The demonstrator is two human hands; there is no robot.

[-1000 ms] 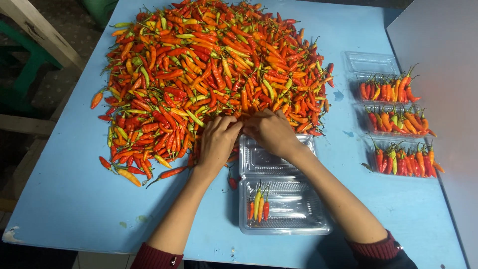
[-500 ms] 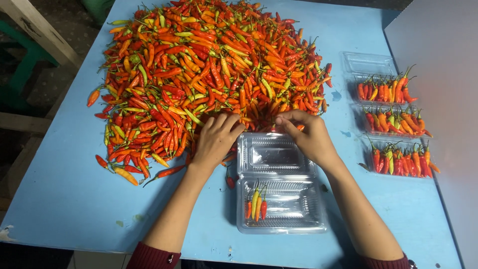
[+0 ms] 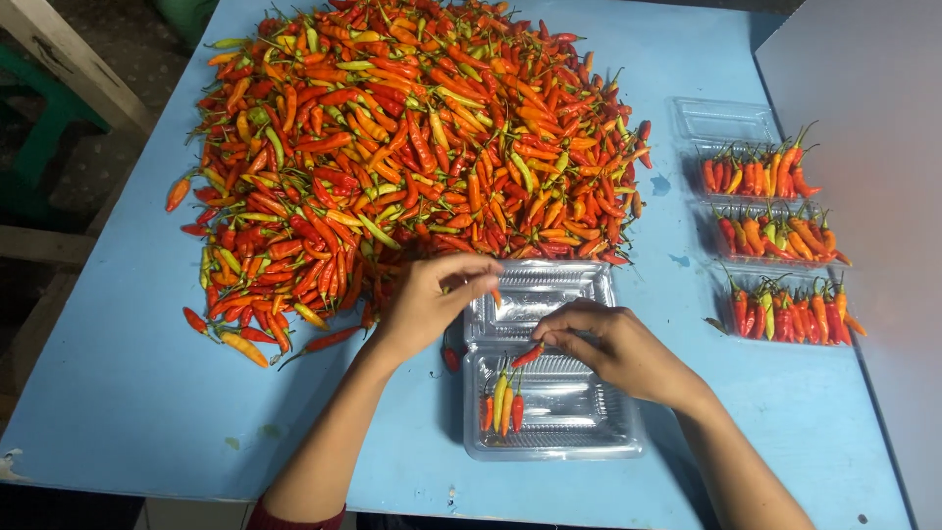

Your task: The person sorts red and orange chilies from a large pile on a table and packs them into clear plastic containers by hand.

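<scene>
Two hands are working over a clear tray [image 3: 589, 437]: right hand [image 3: 613, 348] pinching a light, thin-skinned red chili [image 3: 527, 355] by its stem end, left hand [image 3: 432, 299] loosely curled, pinching another [image 3: 497, 293].

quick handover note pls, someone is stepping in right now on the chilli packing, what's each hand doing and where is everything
Left hand: fingers pinched on a small chilli at the near edge of the chilli pile, above the open lid of the clear clamshell box.
Right hand: holds a red chilli by its stem end over the box's tray.
Done: four chillies lie side by side in the left part of the tray. Three filled trays sit in a column at the table's right side, with an empty clear one beyond them.
Left: the tray is mostly empty; the pile on the blue table is large.
</scene>
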